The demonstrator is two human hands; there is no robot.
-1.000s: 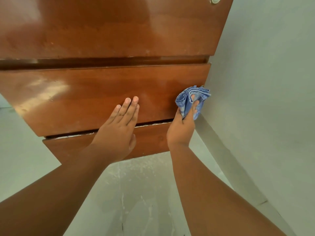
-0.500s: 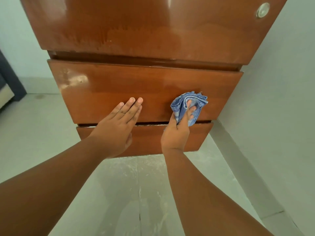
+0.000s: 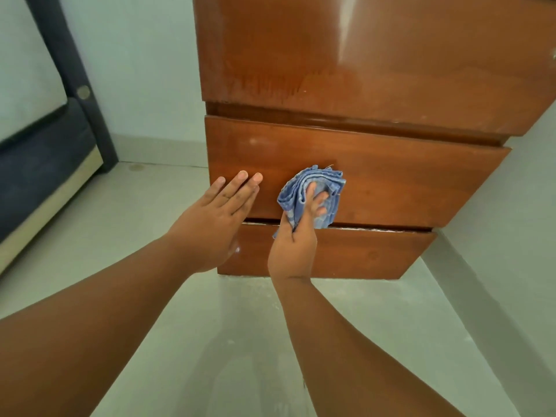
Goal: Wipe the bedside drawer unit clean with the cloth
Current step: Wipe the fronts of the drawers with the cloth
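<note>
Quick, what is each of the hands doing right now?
Left hand: open, flat against the drawer front, holding nothing.
Right hand: closed on the blue cloth, pressing it to that drawer.

surface: pale floor (image 3: 126, 236) | on it: wooden drawer unit (image 3: 361, 182) | bed frame (image 3: 45, 188), probably also resting there

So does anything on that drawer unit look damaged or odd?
Mostly small wear. The top panel shows streaky, patchy marks near its lower edge, and a pale chipped line runs along the gap above the bottom drawer. Nothing is spilled or askew.
</note>
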